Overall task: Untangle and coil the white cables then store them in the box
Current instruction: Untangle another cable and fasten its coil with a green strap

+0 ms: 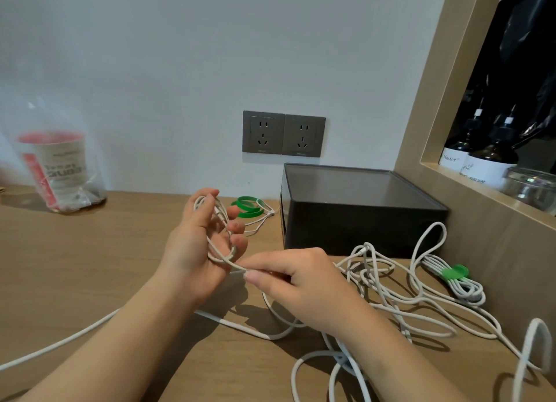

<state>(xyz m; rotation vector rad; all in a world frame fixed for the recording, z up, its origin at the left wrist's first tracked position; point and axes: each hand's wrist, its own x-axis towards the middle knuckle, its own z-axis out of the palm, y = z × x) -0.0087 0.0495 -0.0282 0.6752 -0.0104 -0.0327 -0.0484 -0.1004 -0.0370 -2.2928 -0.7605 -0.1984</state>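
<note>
Thin white round cable (234,267) is looping round the curled fingers of the left hand (195,242); the right hand (296,278) is pinching its trailing strand. A tangle of white cables (365,246) is lying on the wooden worktop (105,251) beside one dark grey box (361,218), with one green-strapped coil (464,292) alongside.

I read one white cable (233,266) looped round the left hand (192,245) at centre. Loose white cables (388,281) lie tangled to the right. A coiled bundle (463,290) lies far right. The black box (361,209) stands behind them.
</note>
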